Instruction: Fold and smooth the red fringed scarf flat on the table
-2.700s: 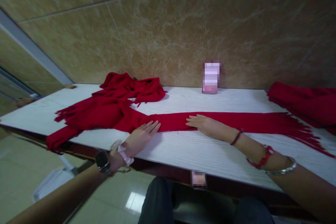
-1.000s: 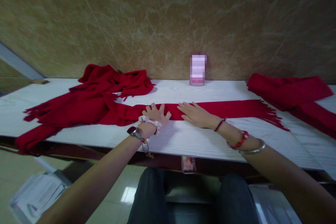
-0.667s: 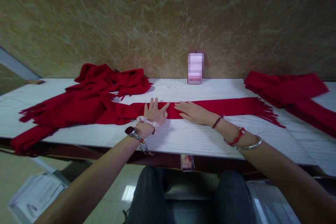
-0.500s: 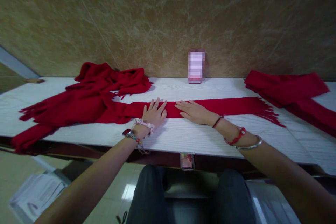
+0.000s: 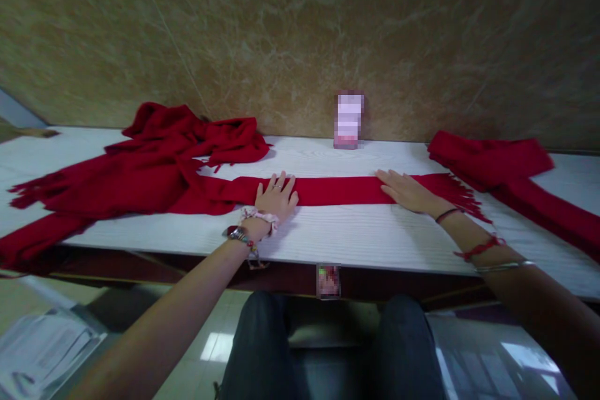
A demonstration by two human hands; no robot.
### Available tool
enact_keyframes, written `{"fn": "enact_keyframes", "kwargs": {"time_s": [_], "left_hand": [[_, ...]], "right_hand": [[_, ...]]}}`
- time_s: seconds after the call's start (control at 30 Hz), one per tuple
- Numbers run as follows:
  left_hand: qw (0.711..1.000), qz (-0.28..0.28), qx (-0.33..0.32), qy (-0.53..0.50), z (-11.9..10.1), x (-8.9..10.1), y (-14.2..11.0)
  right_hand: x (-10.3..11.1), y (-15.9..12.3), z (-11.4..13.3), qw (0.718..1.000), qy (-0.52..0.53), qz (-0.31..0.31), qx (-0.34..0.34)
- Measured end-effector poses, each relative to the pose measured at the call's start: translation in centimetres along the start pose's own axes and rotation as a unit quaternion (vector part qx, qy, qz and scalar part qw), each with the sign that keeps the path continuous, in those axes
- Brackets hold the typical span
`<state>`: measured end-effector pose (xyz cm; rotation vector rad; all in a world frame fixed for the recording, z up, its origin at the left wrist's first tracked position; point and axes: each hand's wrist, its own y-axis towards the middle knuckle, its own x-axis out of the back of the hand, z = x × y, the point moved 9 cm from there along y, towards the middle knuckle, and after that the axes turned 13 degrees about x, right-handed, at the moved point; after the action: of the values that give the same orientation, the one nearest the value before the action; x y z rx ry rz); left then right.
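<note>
A red fringed scarf (image 5: 337,191) lies in a flat, narrow strip along the white tabletop, its tasselled end toward the right. My left hand (image 5: 277,194) presses flat on the strip, fingers spread, close to where the cloth runs into a crumpled red heap (image 5: 135,178). Farther right, my right hand (image 5: 407,190) rests palm down across the same strip, fingers stretched out, a short way from the fringe. Between both hands the cloth looks smooth. Neither hand grips anything.
Another folded red scarf (image 5: 497,162) lies at the right of the white table (image 5: 328,234). A phone-like object (image 5: 349,120), blurred out, leans on the tiled wall (image 5: 281,44) behind. Papers (image 5: 42,350) sit low at the left, below the table edge.
My right hand has slid rightward along the scarf, away from my left hand, toward the fringe. My left hand stays in place. The view has shifted slightly.
</note>
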<state>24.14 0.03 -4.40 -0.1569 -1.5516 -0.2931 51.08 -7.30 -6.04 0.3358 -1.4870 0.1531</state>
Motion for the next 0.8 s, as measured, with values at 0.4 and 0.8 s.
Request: {"fn": "enact_keyframes", "kwargs": {"time_s": [0.4,0.8], "left_hand": [[1.000,-0.025,-0.004,-0.001,-0.1,0.0,0.0],[1.000,-0.025,0.000,-0.005,-0.1,0.1,-0.1]], "right_hand": [[2.5,5.5,7.2,0.998,-0.004,-0.046,0.043],[-0.5,7.7,12.2,0.997,-0.001,-0.013,0.078]]}}
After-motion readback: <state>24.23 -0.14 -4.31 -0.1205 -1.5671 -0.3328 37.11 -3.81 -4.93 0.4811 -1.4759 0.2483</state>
